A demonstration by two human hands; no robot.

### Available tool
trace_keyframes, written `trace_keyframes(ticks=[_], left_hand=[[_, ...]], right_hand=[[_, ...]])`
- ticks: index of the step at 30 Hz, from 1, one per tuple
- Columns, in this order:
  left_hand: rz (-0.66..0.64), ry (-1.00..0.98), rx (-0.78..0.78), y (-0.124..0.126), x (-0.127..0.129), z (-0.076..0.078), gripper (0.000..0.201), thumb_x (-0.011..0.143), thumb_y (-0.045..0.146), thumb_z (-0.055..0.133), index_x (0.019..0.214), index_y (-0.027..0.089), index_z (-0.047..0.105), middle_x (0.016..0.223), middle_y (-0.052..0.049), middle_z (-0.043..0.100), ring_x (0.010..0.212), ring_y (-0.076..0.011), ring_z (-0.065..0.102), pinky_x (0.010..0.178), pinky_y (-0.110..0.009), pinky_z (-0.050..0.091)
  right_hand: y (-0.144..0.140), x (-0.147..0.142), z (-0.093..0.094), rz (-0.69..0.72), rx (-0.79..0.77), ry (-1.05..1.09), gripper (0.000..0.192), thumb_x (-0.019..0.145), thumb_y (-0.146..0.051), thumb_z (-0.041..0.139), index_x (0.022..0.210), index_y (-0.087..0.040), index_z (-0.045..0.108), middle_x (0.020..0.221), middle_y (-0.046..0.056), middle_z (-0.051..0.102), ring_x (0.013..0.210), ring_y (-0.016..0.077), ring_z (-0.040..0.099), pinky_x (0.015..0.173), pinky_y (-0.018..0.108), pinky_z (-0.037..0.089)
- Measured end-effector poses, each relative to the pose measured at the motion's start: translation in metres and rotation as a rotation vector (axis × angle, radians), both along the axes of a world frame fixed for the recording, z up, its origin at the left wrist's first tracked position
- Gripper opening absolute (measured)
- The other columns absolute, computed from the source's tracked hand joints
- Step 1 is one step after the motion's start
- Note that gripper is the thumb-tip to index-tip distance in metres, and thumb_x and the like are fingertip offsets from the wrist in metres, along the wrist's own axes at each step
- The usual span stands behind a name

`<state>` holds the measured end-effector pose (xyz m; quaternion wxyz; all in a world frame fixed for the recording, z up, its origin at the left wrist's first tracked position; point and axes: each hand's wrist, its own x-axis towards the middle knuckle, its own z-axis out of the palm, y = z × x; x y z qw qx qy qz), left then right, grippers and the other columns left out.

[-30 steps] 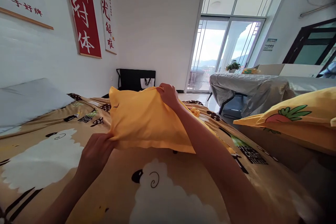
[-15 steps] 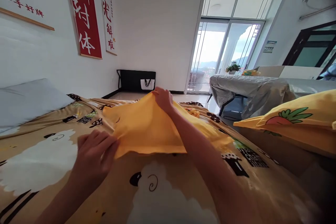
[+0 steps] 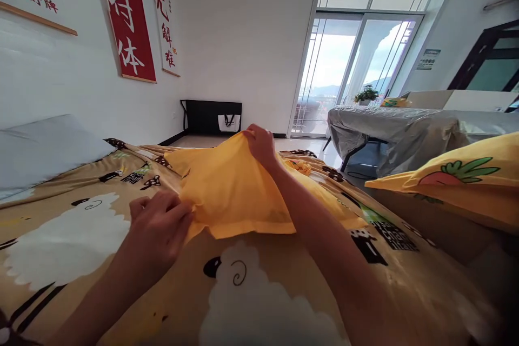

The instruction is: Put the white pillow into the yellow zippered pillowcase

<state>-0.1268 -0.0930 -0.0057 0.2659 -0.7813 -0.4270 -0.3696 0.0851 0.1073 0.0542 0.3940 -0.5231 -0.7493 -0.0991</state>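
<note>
A yellow-orange pillowcase lies spread on a tan sheep-print blanket. With its fingers pinched, my left hand grips the near left corner of the pillowcase. My right hand reaches across and is closed on the top fabric at the far side, pulling it up into a peak. From that peak the cloth slopes down to the flat near edge. My right forearm covers part of the pillowcase's right half.
At right sits a yellow pillow with a carrot print. A pale pillow rests at the left by the wall. Beyond the bed stand a plastic-covered table with a potted plant and a black panel with a white bag.
The view has tilted down slightly. My left hand has shifted a little right with the corner, bunching the near left edge. My right hand still holds the fabric raised.
</note>
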Motion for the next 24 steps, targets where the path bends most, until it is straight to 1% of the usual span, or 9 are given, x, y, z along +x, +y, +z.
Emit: trace_keyframes(ticks=[2,4,7,11,14,17,19,21,24], left_hand=[[-0.019,-0.013,-0.028,-0.001,0.005,0.001,0.016,0.091,0.016,0.045,0.077,0.018,0.053,0.079,-0.001,0.053,0.075,-0.0152,0.054,0.076,-0.034,0.029],[-0.024,-0.03,0.009,-0.002,0.009,0.001,0.008,0.091,0.017,0.046,0.09,0.017,0.054,0.091,-0.006,0.055,0.091,-0.0202,0.055,0.082,-0.036,0.032],[-0.065,0.064,0.045,0.0,0.007,0.001,0.018,0.09,0.017,0.049,0.108,0.016,0.052,0.106,-0.009,0.057,0.105,-0.0231,0.052,0.087,-0.037,0.032],[-0.203,0.288,-0.194,0.012,-0.001,-0.006,0.01,0.093,0.02,0.047,0.09,0.019,0.057,0.087,-0.001,0.061,0.087,-0.017,0.054,0.078,-0.031,0.033],[-0.171,0.346,-0.298,0.016,0.0,-0.013,0.022,0.093,0.018,0.044,0.075,0.018,0.056,0.077,-0.002,0.059,0.077,-0.0172,0.051,0.069,-0.031,0.032],[-0.18,0.398,-0.46,0.012,0.005,-0.01,0.027,0.09,0.011,0.04,0.067,0.017,0.051,0.072,-0.002,0.055,0.069,-0.0164,0.047,0.065,-0.031,0.031],[-0.23,0.372,-0.577,0.01,0.006,-0.002,0.027,0.091,0.012,0.04,0.065,0.017,0.047,0.072,-0.002,0.054,0.068,-0.015,0.047,0.063,-0.029,0.032],[-0.283,0.258,-0.589,0.013,0.003,0.009,0.028,0.093,0.017,0.039,0.065,0.017,0.045,0.072,-0.001,0.054,0.068,-0.0137,0.047,0.063,-0.027,0.034],[-0.239,-0.084,-0.343,0.029,-0.002,0.015,0.028,0.094,0.026,0.04,0.068,0.017,0.049,0.073,-0.002,0.053,0.072,-0.0144,0.048,0.067,-0.026,0.037]], right_hand=[[-0.002,0.0,0.002,-0.004,0.001,0.027,0.031,0.095,-0.032,0.035,0.09,-0.023,0.064,0.083,0.003,0.066,0.074,0.0174,0.054,0.061,0.026,0.032],[-0.005,0.001,0.005,0.036,-0.017,0.033,0.026,0.093,-0.032,0.041,0.086,-0.023,0.064,0.081,0.002,0.066,0.073,0.0172,0.054,0.062,0.025,0.032],[-0.008,0.003,0.008,0.061,-0.035,0.058,0.021,0.091,-0.032,0.046,0.087,-0.023,0.065,0.081,0.001,0.067,0.075,0.017,0.055,0.064,0.025,0.033],[-0.012,0.002,0.009,0.05,-0.055,-0.003,0.023,0.092,-0.035,0.045,0.09,-0.025,0.065,0.083,0.001,0.068,0.078,0.0181,0.058,0.064,0.025,0.032],[-0.016,-0.003,0.007,0.034,-0.061,-0.113,0.025,0.093,-0.038,0.043,0.093,-0.026,0.065,0.088,0.002,0.07,0.082,0.019,0.06,0.064,0.026,0.032],[-0.019,-0.013,0.002,0.042,-0.085,-0.262,0.028,0.095,-0.041,0.041,0.097,-0.028,0.065,0.092,0.003,0.07,0.086,0.0202,0.061,0.067,0.026,0.034],[-0.022,-0.022,-0.008,0.045,-0.109,-0.335,0.031,0.096,-0.042,0.037,0.103,-0.028,0.064,0.095,0.005,0.07,0.088,0.0215,0.062,0.069,0.027,0.036],[-0.027,-0.032,-0.023,0.064,-0.154,-0.397,0.034,0.098,-0.04,0.032,0.108,-0.026,0.062,0.098,0.007,0.07,0.09,0.0222,0.062,0.07,0.028,0.037],[-0.037,-0.048,-0.049,0.149,-0.238,-0.492,0.03,0.096,-0.035,0.038,0.106,-0.024,0.064,0.096,0.008,0.07,0.088,0.0219,0.064,0.069,0.027,0.038]])
